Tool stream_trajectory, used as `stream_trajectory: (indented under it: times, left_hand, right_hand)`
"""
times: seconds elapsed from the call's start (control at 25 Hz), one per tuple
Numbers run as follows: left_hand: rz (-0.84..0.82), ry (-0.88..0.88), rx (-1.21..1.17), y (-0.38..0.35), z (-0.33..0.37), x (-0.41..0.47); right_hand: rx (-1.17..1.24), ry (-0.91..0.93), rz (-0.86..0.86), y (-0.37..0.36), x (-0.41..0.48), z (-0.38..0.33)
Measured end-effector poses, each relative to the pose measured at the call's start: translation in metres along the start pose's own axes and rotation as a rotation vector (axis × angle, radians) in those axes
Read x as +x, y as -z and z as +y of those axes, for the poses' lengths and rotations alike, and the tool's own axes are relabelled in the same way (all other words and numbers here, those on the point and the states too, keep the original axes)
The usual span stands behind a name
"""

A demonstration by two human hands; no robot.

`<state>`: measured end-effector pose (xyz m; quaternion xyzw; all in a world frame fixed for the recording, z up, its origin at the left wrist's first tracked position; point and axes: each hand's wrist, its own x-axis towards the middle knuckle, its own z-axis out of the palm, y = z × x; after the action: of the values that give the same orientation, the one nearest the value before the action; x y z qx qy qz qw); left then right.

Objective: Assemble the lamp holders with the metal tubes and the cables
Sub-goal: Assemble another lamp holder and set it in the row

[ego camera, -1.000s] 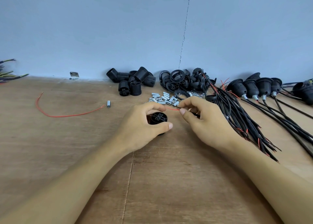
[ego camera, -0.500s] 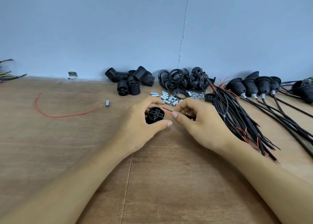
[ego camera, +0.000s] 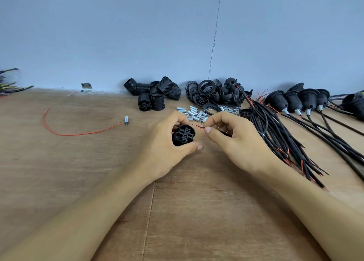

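My left hand [ego camera: 163, 144] grips a black lamp holder [ego camera: 183, 135] just above the wooden table, its ribbed inner end turned toward me. My right hand [ego camera: 234, 140] pinches a cable's red wire end [ego camera: 197, 127] between thumb and fingers, the bare tip just right of the holder's rim. The rest of that cable is hidden behind my right hand. A heap of small metal tubes [ego camera: 194, 114] lies just beyond my hands. A bundle of black cables [ego camera: 279, 134] with red tips lies to the right.
Loose black holder bodies [ego camera: 155, 95] and black rings [ego camera: 214, 93] are piled against the blue wall. Assembled holders with cables [ego camera: 295, 101] line the far right. A stray red wire [ego camera: 78, 132] and a single metal tube [ego camera: 126, 120] lie to the left.
My left hand has lifted the holder a little and tilted it toward me. My right hand has brought the red wire end up close to the holder's rim.
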<state>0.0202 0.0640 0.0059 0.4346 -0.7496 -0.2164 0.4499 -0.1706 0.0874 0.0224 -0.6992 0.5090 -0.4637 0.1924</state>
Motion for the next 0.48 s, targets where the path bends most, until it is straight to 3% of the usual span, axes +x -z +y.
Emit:
stream_trajectory:
  times: [0.48]
  left_hand:
    - [0.034,-0.066,-0.057,-0.0031,-0.0002,0.0002]
  right_hand:
    - [0.151,-0.042,-0.041,0.0015,-0.0002,-0.0035]
